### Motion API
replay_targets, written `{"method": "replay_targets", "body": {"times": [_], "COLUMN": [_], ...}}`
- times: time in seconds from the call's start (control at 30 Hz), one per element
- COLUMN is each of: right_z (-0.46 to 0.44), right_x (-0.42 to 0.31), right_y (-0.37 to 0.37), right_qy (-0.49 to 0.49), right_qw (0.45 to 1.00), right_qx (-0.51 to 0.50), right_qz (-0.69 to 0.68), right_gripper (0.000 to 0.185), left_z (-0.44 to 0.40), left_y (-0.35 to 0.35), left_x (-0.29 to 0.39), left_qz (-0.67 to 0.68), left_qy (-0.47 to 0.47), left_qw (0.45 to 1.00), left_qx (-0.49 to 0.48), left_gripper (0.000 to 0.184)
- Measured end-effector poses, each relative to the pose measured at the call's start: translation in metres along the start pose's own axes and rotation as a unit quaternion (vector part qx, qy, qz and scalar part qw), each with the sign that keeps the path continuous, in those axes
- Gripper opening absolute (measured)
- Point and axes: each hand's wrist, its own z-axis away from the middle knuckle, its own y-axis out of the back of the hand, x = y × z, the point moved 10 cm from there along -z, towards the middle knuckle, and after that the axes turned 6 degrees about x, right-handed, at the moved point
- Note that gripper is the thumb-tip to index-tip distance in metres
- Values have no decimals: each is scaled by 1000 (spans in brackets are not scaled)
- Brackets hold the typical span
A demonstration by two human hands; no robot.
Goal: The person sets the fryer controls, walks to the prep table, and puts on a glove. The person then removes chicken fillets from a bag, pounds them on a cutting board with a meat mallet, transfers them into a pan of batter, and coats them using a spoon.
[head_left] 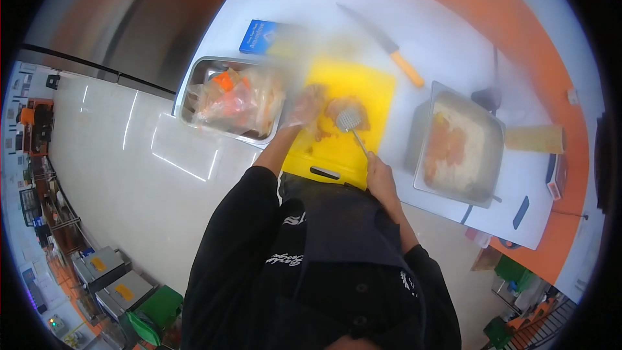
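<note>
My right hand (381,176) is closed round the thin handle of a metal meat mallet (348,120). The mallet's head rests on or just over a flattened piece of raw pale meat (360,107) on a yellow cutting board (379,84). On the board's left side, my left hand (306,105) wears a clear plastic glove, right beside the meat. Blur over the glove hides how its fingers are set. Small scraps of meat lie below the mallet head.
Left of the board stands a metal tray (188,113) with plastic-bagged food (230,100). A blue box (259,36) lies behind it. A yellow-handled knife (407,69) lies at the back. Rightward is a deep metal pan (495,155) holding whitish powder and orange-pink pieces (446,146).
</note>
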Motion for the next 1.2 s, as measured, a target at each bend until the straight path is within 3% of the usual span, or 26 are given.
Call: {"method": "replay_targets", "body": {"times": [0.13,0.2,0.3,0.4,0.5,0.57,0.67,0.7,0.77,0.83,0.9,1.0,1.1,1.2], "right_z": [5,9,8,12,-3,0,-14,-21,-34,-26,-27,-34,-30,-19], "right_x": [-3,14,27,31,20,3,-12,-5,4,-1,2,17,16,41], "right_y": [17,15,17,17,15,28,19,13,6,8,6,8,25,26], "right_qy": [0,-6,-11,-19,-17,-23,77,46,-9,19,19,-18,-16,-9], "right_qw": [998,998,998,996,998,996,989,994,998,996,995,995,988,973], "right_qx": [36,48,46,65,54,60,121,99,56,81,89,87,121,184], "right_qz": [-45,-49,-51,-53,-36,-64,-40,-30,-8,-40,-42,-34,-98,-136], "right_gripper": [45,45,45,45,45,44,46,46,48,50,49,47,46,44], "left_z": [5,-1,4,14,11,19,16,15,15,14,8,21,17,24], "left_y": [4,-7,2,6,-14,-8,-3,-3,-8,-10,-11,5,-16,-17], "left_x": [8,-4,29,52,49,59,71,72,71,59,46,88,82,86], "left_qz": [10,29,-84,-25,-138,-135,-150,-158,-208,-215,-179,-199,-289,-240], "left_qy": [33,15,-62,-19,2,11,10,6,-86,-83,0,-25,-129,-113], "left_qw": [999,999,995,999,986,987,984,982,968,967,979,976,945,960], "left_qx": [-7,-1,1,-18,-90,-83,-92,-101,-113,-113,-102,-82,-86,-94], "left_gripper": [36,35,33,33,35,37,39,40,43,46,49,48,49,46]}}
